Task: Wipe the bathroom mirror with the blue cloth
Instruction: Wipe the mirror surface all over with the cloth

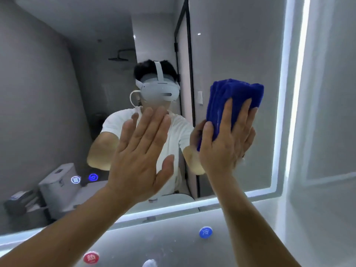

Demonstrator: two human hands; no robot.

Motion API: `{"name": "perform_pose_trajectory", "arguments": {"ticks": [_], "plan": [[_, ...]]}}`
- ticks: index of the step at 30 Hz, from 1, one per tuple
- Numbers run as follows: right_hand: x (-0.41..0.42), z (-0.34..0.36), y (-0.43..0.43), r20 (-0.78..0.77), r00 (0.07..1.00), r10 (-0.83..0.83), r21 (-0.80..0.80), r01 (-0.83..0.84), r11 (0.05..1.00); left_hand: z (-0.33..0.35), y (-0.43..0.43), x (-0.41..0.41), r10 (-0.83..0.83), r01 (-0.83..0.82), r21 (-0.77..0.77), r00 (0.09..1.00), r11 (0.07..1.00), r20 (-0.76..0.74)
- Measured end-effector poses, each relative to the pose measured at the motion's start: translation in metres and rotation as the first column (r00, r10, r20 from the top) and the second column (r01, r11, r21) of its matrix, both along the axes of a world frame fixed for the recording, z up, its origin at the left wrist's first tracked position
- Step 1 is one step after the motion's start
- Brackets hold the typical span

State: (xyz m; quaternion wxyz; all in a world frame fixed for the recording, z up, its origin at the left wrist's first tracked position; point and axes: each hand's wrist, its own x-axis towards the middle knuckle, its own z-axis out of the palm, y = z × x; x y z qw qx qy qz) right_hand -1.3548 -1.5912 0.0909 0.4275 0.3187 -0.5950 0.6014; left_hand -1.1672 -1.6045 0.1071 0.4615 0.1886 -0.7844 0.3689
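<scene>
The bathroom mirror (57, 93) fills most of the view, framed by a lit white strip along its right and bottom edges. My right hand (229, 139) presses a folded blue cloth (238, 97) flat against the glass near the mirror's right side, with the fingers spread over the cloth and the thumb at its left edge. My left hand (142, 155) lies flat on the glass at the centre, fingers straight and together, holding nothing. The reflection shows a person in a white shirt wearing a headset.
Below the mirror runs a grey wall with a round blue tap marker (205, 232) and a round red one (91, 258). Two small lit touch icons (84, 178) glow on the mirror's lower left. A white wall (327, 132) stands close on the right.
</scene>
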Motion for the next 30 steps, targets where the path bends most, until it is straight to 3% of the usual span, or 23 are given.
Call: {"name": "perform_pose_trajectory", "arguments": {"ticks": [11, 30], "plan": [[0.142, 0.012, -0.035, -0.196, 0.976, 0.097, 0.133, -0.072, 0.989, -0.001, -0.025, 0.101, 0.166, -0.164, 0.037, 0.984, 0.986, -0.066], [0.36, 0.024, -0.094, -0.295, 0.94, 0.169, 0.234, -0.101, 0.967, 0.003, -0.067, 0.324, 0.256, -0.24, 0.113, 0.952, 0.964, -0.168]]}}
